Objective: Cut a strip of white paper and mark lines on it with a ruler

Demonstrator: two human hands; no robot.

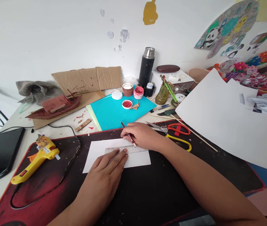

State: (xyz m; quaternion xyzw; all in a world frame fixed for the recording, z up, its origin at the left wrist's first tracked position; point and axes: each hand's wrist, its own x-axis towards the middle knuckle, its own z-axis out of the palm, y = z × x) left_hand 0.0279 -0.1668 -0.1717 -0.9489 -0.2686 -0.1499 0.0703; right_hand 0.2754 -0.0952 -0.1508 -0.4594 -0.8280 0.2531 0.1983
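A white sheet of paper (92, 157) lies on the dark desk mat, with a clear ruler (134, 149) across it. My left hand (107, 172) rests flat on the paper, its fingertips pressing on the ruler's lower edge and its fingers stretched out. Between the fingers of my right hand (141, 134) is a dark red pencil (130, 139), slanting over the ruler's upper side. Its eraser end points towards me. My right hand covers part of the paper and the ruler. Just right of that hand lie scissors (171, 130) with red and yellow handles.
On the left are a yellow glue gun (35, 160) with its cord, a phone (2, 153) and a brown model boat (55, 106). Paint jars (138, 93) stand on a turquoise sheet (109, 111), before a black flask (146, 67). A large white sheet (232, 122) overhangs the right side.
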